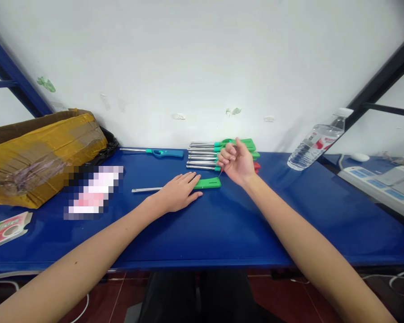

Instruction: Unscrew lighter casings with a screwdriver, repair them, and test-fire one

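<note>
A pale wall (pixel 202 67) rose beyond both hands, and a blue table (pixel 205 233) spread out beneath them. Well to the left of the left hand sat a cardboard box (pixel 50 157) bound in yellow tape. A white socket strip (pixel 370 188) lay well to the right of the right hand, and a clear bottle (pixel 318 141) leaned between that strip and the hand, on its far side.

The hands were apart. The left hand (pixel 182 192) lay flat, palm down, fingers extended; the right hand (pixel 237 163) was raised slightly and curled closed. Just behind the right hand, several lighters (pixel 217 150) with green or red handles were lined up side by side.

A green lighter (pixel 208 183) lay under the left hand, its metal tube emerging on that hand's left. Beyond the left hand, toward the wall, rested a blue lighter (pixel 170 153). Smallest was a thin metal tool (pixel 221 172), gripped by the right hand, its tip at the green handle's end.
</note>
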Motion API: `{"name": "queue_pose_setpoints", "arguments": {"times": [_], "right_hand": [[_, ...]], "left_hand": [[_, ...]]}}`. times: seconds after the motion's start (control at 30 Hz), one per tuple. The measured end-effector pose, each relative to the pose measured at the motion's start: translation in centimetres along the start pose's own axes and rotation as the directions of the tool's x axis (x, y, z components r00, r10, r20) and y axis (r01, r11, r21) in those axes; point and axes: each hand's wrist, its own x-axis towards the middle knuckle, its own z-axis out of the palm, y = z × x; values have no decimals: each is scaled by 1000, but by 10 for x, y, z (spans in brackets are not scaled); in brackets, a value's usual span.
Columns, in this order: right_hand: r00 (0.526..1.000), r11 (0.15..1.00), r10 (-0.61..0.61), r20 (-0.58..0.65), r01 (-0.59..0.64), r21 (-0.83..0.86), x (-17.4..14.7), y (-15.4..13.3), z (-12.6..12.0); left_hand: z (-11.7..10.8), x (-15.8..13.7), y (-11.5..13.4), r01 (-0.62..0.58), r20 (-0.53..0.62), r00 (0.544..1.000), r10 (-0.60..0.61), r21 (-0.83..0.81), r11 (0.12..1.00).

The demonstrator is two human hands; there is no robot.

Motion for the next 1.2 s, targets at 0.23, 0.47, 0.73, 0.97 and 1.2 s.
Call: {"name": "queue_pose_setpoints", "arguments": {"times": [0.23,0.47,0.73,0.97,1.2], "right_hand": [[995,996,-81,-50,83,26,2,0,-5],[996,998,-69,-54,70,6,3,-1,-3],[998,997,-57,-7,57,46,0,-3,-3],[999,994,-53,-14,54,96,2,1,-7],[999,999,41,21,-42,34,0,0,1]], "left_hand": [[0,0,0,-1,16,1000,1,20,1000],[2,0,-1,-4,-6,1000,4,4,1000],[-1,0,0,-6,26,1000,4,50,999],[-4,0,2,0,25,1000,-1,40,999],[-5,0,3,-5,30,1000,3,50,999]]}}
